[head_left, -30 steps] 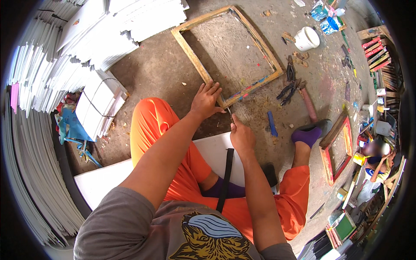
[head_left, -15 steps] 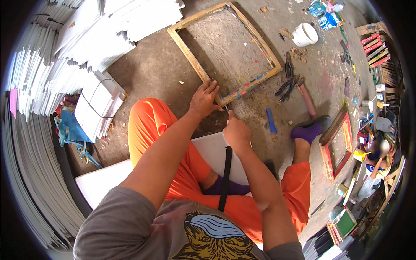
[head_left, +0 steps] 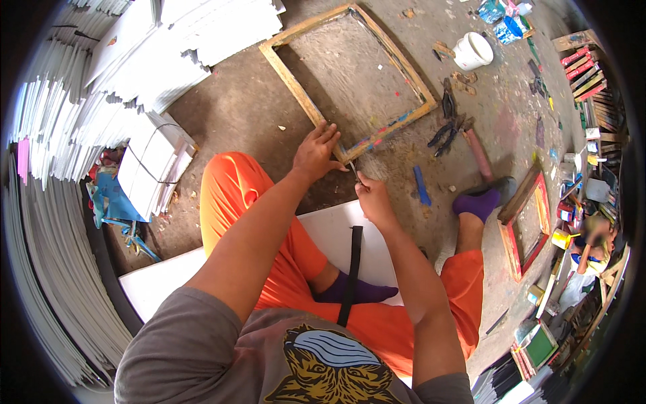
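A worn wooden frame (head_left: pixel 289 79), smeared with paint along its near side, lies flat on the floor ahead of me. My left hand (head_left: pixel 316 151) grips its near corner, fingers over the left bar and thumb stretched along the near end. In my closed right hand (head_left: pixel 374 200) is a thin metal tool (head_left: pixel 354 168), its light shaft reaching to that corner. My fist hides the handle, so its exact kind does not show. Below my hands, a white board (head_left: pixel 330 219) lies near my folded leg, with a black strap (head_left: pixel 352 262) over it.
Pliers (head_left: pixel 444 135), a hammer (head_left: pixel 478 156) and a blue strip (head_left: pixel 422 185) lie right of the frame. Beyond stands a white bucket (head_left: pixel 473 52). A smaller red-edged frame (head_left: pixel 531 252) lies by my right foot. White sheets (head_left: pixel 134 67) are stacked at left.
My right hand has shifted slightly right and down, turning a little, and more of the tool's shaft shows. My left hand and the wooden frame stay in place.
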The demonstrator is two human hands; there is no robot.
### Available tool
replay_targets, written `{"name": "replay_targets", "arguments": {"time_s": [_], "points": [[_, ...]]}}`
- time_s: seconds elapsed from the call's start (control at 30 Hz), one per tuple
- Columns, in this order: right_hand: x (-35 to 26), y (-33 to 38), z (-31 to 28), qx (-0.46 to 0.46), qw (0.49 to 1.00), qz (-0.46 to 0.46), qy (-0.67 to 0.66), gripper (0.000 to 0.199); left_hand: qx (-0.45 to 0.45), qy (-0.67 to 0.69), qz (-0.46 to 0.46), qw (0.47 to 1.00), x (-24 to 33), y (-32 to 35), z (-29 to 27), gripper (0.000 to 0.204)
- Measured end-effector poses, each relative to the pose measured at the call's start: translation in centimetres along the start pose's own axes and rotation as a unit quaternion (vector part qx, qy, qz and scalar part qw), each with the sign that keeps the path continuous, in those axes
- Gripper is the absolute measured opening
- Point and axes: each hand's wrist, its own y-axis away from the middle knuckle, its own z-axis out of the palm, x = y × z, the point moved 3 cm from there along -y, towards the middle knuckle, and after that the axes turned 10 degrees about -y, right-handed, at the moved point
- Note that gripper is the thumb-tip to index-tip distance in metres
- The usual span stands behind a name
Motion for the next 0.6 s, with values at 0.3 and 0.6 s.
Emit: {"name": "replay_targets", "arguments": {"time_s": [0.3,0.6], "points": [[-4.6,2.7,0.6,-0.002,0.955,-0.003,0.298,0.046,0.004,0.021,-0.017,1.000,0.0,0.1,-0.3,0.093],[-2.3,2.6,0.2,0.043,0.971,-0.050,0.228,0.046,-0.006,0.001,-0.001,1.000,-0.3,0.1,0.2,0.094]]}}
